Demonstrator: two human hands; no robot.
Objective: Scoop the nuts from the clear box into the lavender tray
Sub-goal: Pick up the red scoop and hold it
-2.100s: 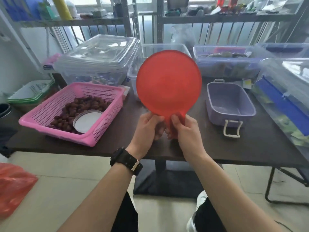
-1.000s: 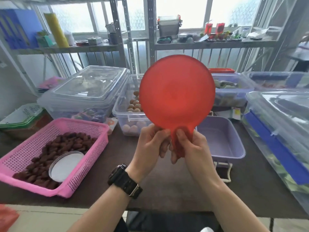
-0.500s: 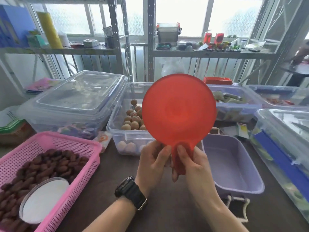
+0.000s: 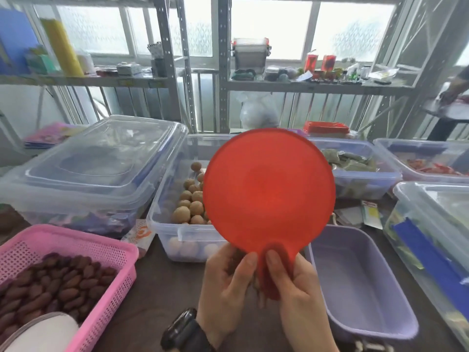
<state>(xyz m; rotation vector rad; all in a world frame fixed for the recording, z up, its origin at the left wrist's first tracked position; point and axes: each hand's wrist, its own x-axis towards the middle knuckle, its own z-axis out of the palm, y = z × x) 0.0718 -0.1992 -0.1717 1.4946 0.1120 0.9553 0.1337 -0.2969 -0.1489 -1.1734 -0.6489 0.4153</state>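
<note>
Left hand (image 4: pixel 225 283) and right hand (image 4: pixel 297 288) are both pinching one red scoop (image 4: pixel 269 191) by its handle above one clear box (image 4: pixel 167 224) of nuts (image 4: pixel 189 207), beside one lavender tray (image 4: pixel 360 301).

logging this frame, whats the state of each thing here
red scoop: held upright, empty
left hand: gripping the scoop handle
right hand: gripping the scoop handle
clear box: lid off, nuts inside
lavender tray: empty
pink basket: holds dark dried fruit
large clear bin: lid on
</note>
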